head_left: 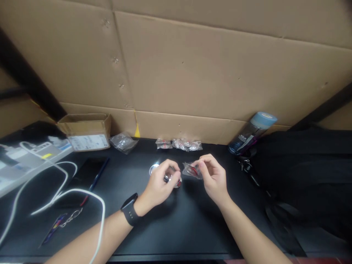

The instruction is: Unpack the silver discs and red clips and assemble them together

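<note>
Right hand (216,179) fingers pinch clear packet (190,170) by one end, just below frame centre; left hand (161,184) fingers clamp small round piece (178,183). I reckon slick plastic, end-only grip: packet could slip.

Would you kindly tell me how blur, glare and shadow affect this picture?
In the head view, softness blurs fine detail on the clear packet in the right hand; in the head view, glare brightens the shiny disc beside the left hand; in the head view, dark shadows fall on the black table beneath both hands.
</note>
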`<state>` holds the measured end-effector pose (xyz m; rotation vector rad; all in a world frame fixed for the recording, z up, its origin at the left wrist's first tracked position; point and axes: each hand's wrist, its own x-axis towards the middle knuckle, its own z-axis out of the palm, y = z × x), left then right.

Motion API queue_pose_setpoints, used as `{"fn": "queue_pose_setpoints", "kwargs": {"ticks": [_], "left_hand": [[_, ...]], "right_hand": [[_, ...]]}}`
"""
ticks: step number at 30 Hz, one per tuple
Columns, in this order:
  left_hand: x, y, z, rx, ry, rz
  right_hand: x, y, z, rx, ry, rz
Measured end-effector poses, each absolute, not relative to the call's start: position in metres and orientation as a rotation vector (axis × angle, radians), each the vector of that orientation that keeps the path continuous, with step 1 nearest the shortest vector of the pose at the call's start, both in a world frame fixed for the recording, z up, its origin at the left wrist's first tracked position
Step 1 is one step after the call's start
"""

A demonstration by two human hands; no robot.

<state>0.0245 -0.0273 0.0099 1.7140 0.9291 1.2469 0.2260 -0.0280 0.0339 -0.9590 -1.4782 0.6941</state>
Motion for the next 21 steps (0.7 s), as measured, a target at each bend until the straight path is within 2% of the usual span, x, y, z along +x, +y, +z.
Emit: {"fn": "queue_pose_setpoints", "kwargs": {"ticks": [3, 8, 15, 21], "left_hand": [[0.0293, -0.0234, 0.0064, 1.224, 0.957, 1.110], [0.0299, -0.0217, 0.0111, 1.075, 0.897, 0.882], [0.0328, -0.0256, 0.0101, 0.995, 0.780, 0.900], [0.0324, -0.0219, 0.0083, 0.939, 0.804, 0.992]], "right_hand": [[0.2246, -0.0291, 0.0292, -0.957, -1.559, 0.659], [0.2208, -0.0319, 0.0239, -0.915, -1.721, 0.616], [0.2172, -0.0345, 0.0270, -0.864, -1.860, 0.594], [0.2165, -0.0316, 0.0244, -1.007, -1.683, 0.524]]}}
